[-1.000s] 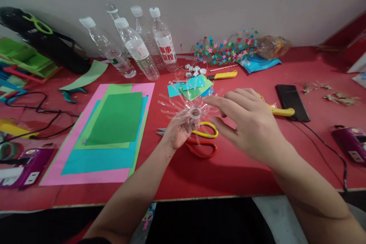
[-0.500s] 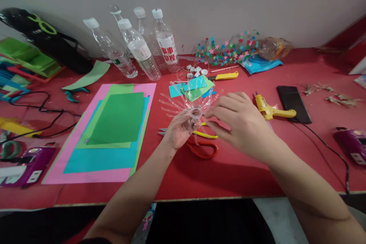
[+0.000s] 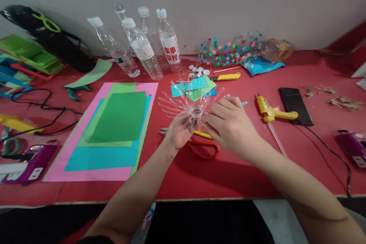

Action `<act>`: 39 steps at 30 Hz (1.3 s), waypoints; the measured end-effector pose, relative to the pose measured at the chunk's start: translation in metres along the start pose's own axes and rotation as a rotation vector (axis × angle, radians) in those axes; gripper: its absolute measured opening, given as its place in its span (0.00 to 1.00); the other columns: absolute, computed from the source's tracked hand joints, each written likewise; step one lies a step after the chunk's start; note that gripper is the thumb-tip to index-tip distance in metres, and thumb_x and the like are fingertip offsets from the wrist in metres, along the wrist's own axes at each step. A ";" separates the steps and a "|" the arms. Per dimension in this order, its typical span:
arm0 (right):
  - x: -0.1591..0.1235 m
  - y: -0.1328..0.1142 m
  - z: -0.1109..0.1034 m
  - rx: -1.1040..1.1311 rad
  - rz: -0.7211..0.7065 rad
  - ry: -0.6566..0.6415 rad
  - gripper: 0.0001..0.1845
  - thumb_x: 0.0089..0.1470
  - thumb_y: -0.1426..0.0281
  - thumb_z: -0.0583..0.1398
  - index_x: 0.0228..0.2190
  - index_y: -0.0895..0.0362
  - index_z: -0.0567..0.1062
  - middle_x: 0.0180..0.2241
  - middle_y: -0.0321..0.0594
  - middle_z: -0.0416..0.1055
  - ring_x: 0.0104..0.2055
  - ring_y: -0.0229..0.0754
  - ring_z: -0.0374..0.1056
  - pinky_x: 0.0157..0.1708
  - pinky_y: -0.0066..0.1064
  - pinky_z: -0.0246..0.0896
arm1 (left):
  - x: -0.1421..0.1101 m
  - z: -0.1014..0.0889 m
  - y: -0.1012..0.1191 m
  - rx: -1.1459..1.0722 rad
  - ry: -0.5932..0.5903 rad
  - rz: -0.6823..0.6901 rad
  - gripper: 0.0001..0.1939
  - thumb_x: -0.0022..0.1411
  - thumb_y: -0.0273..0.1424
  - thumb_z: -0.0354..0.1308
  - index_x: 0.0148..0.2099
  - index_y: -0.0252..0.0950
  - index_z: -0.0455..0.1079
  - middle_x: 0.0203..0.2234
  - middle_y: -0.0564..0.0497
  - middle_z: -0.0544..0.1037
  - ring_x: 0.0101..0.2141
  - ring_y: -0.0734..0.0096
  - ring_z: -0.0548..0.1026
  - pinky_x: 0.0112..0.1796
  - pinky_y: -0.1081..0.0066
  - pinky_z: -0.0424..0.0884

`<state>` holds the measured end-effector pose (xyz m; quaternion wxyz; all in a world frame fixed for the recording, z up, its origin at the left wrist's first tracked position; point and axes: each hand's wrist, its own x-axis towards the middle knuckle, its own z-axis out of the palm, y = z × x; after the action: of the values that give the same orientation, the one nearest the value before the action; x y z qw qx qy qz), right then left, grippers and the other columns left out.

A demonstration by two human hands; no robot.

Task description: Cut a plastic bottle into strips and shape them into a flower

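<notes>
A clear plastic bottle top (image 3: 196,112), cut into many thin strips that fan outward, is between my hands with its round mouth toward me. My left hand (image 3: 180,129) is closed around its left side and underside. The fingers of my right hand (image 3: 225,124) are bent and pinch at a strip on its right side. Below the hands, red-handled scissors (image 3: 204,149) lie on the table, partly covered by my left hand. A yellow-handled tool (image 3: 203,134) lies just above them, mostly hidden. Pieces of blue and green paper (image 3: 197,88) are behind the strips.
Stacked coloured sheets (image 3: 117,118) lie on the left of the red table (image 3: 183,183). Plastic bottles (image 3: 144,51) stand along the wall. A yellow cutter (image 3: 228,76), star-covered clear plastic (image 3: 225,51), a glue gun (image 3: 271,110) and a phone (image 3: 296,105) lie to the right.
My right hand has moved slightly left and closer to the bottle top, its fingers drawn in. My left hand keeps its hold. The whole view has shifted a little.
</notes>
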<state>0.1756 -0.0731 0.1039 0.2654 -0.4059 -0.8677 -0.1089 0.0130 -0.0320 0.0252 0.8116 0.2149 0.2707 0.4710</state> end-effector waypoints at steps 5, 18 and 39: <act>-0.001 0.000 0.005 0.029 0.028 -0.024 0.11 0.58 0.74 0.58 0.24 0.57 0.74 0.25 0.35 0.69 0.32 0.40 0.57 0.39 0.35 0.47 | 0.000 -0.004 -0.001 0.005 -0.061 0.036 0.09 0.54 0.25 0.62 0.39 0.29 0.76 0.30 0.48 0.81 0.27 0.75 0.77 0.29 0.77 0.75; -0.002 0.000 -0.006 0.118 0.159 0.030 0.11 0.61 0.69 0.57 0.30 0.56 0.78 0.28 0.36 0.73 0.33 0.41 0.60 0.42 0.37 0.48 | 0.001 0.001 -0.002 0.059 -0.025 0.086 0.08 0.55 0.27 0.63 0.38 0.30 0.75 0.30 0.50 0.79 0.28 0.76 0.77 0.31 0.77 0.74; -0.002 0.015 -0.041 0.075 0.211 -0.052 0.07 0.58 0.71 0.60 0.29 0.57 0.76 0.27 0.36 0.69 0.32 0.41 0.60 0.39 0.36 0.51 | -0.002 -0.001 0.001 0.067 -0.091 0.043 0.11 0.56 0.29 0.61 0.41 0.30 0.76 0.35 0.44 0.80 0.27 0.76 0.73 0.31 0.76 0.72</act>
<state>0.2034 -0.0815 0.1367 0.2679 -0.4876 -0.8301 -0.0375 0.0108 -0.0331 0.0261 0.8052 0.2687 0.2445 0.4687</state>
